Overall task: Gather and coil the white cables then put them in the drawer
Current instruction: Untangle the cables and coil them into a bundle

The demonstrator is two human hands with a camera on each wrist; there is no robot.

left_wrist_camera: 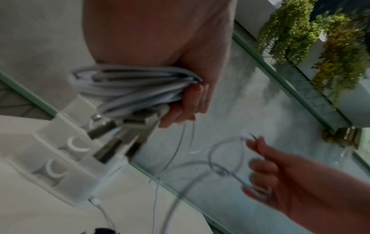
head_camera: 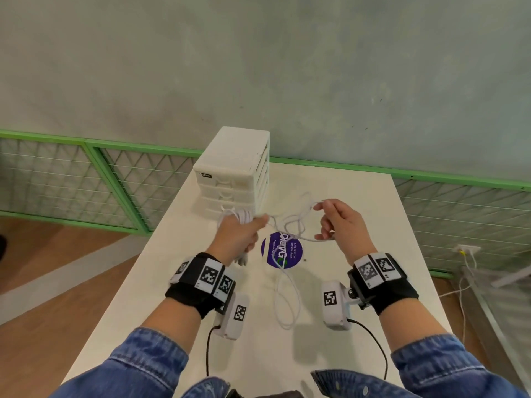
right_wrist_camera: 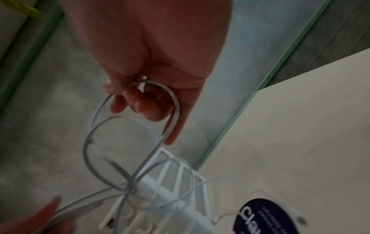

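Observation:
My left hand (head_camera: 240, 235) grips a coiled bundle of white cables (left_wrist_camera: 128, 88) with metal plugs (left_wrist_camera: 108, 126) sticking out below the fist. It hovers just in front of the white drawer unit (head_camera: 234, 170), whose drawers look closed. A thin white cable (head_camera: 290, 225) runs in loose loops from the left hand to my right hand (head_camera: 334, 222), which pinches a loop of it (right_wrist_camera: 170, 101) with curled fingers. The rest of that cable (head_camera: 286, 300) trails down on the white table (head_camera: 359, 211) toward me.
A round purple sticker (head_camera: 282, 250) lies on the table between my hands. Green-framed mesh fencing (head_camera: 115, 179) runs behind and left of the table. Another cable and a wall socket (head_camera: 465, 249) sit on the floor at the right. Hanging plants (left_wrist_camera: 296, 31) show in the left wrist view.

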